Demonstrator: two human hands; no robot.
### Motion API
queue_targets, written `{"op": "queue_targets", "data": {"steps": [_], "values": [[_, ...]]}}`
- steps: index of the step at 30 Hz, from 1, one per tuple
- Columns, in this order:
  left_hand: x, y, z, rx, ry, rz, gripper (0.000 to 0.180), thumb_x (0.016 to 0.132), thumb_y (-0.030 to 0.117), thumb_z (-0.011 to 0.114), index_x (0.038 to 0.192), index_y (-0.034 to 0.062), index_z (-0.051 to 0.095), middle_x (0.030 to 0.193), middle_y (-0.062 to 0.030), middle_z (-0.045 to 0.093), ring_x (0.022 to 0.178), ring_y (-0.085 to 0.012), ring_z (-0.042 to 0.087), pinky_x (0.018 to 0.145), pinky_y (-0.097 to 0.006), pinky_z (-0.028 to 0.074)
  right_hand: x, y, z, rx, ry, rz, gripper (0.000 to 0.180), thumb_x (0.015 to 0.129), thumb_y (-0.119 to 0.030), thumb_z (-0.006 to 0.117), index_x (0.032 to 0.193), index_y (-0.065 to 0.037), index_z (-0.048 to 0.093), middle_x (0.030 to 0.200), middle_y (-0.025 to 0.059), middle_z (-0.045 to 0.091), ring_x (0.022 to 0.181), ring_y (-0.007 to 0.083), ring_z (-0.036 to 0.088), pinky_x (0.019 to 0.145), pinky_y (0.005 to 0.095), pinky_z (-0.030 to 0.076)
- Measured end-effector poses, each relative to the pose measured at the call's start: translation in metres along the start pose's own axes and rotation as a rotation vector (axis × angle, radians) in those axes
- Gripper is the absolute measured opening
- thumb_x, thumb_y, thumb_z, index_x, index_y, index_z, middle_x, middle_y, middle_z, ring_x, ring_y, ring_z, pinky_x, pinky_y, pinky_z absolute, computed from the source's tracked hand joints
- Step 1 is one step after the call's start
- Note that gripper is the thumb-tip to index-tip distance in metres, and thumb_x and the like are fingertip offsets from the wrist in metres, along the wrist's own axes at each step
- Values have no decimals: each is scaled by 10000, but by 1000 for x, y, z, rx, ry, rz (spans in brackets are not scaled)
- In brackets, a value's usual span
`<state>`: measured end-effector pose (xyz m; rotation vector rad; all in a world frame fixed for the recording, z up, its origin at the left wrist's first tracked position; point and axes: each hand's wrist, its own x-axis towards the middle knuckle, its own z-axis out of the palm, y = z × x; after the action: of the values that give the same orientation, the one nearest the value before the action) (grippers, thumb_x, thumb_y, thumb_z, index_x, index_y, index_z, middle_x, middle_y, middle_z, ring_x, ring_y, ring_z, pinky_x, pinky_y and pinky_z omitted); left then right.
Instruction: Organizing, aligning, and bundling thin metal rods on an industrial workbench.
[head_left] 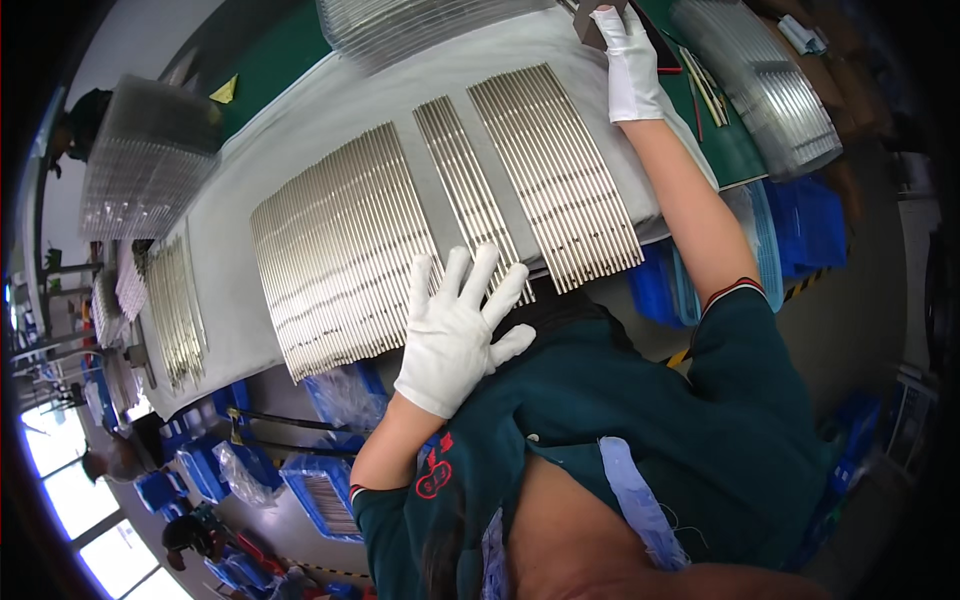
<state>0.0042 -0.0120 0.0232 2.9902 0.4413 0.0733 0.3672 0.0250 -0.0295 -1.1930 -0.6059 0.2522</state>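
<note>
From the head camera, the left hand [455, 330] in a white glove is wide open, fingers spread. It lies flat on the near end of a thin row of shiny metal rods [470, 195] and holds nothing. A bigger batch of rods [340, 250] lies just to its left, and another batch [555, 170] just to its right, all on a white cloth [260, 160]. The right hand [630, 60], also gloved, reaches far across the table. It grips a small dark block [590, 22] at the cloth's far edge.
</note>
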Motion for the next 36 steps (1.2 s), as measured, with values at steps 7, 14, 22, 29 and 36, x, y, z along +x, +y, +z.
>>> {"op": "queue_targets", "data": {"steps": [7,14,22,29,36], "values": [[12,6,-7,21,41,20,704,835,552,687,1398,148,568,1377,-114,520,1309,-300,482,1159,-574,279,-5,-9,3,-222,13,-33,596,992,-355,639,1463,-11,515,1278,154,655,1140,241,612,1008,340,462],[50,25,21,-71,67,215,699,875,574,646,1433,165,543,1447,-140,522,1356,-306,478,1189,-564,250,-1,1,3,-140,-4,-31,570,993,-316,649,1459,-14,521,1278,139,650,1140,227,608,1010,335,462],[32,14,15,-55,30,152,670,869,555,655,1419,183,559,1441,-130,517,1366,-294,466,1198,-578,238,-1,0,3,-137,27,-13,550,994,-300,651,1452,-19,531,1265,117,654,1127,206,608,1000,322,467],[3,2,7,5,14,46,666,849,537,677,1401,181,567,1423,-110,525,1349,-294,477,1203,-582,231,1,2,0,-103,-24,-40,555,993,-305,653,1451,-17,531,1275,126,655,1134,208,606,1004,325,467],[24,8,9,-47,28,115,677,857,530,668,1423,175,553,1441,-108,517,1357,-289,466,1197,-578,246,0,1,1,-218,13,-28,533,1001,-274,649,1453,-17,528,1268,108,649,1125,192,601,1000,315,468]]}}
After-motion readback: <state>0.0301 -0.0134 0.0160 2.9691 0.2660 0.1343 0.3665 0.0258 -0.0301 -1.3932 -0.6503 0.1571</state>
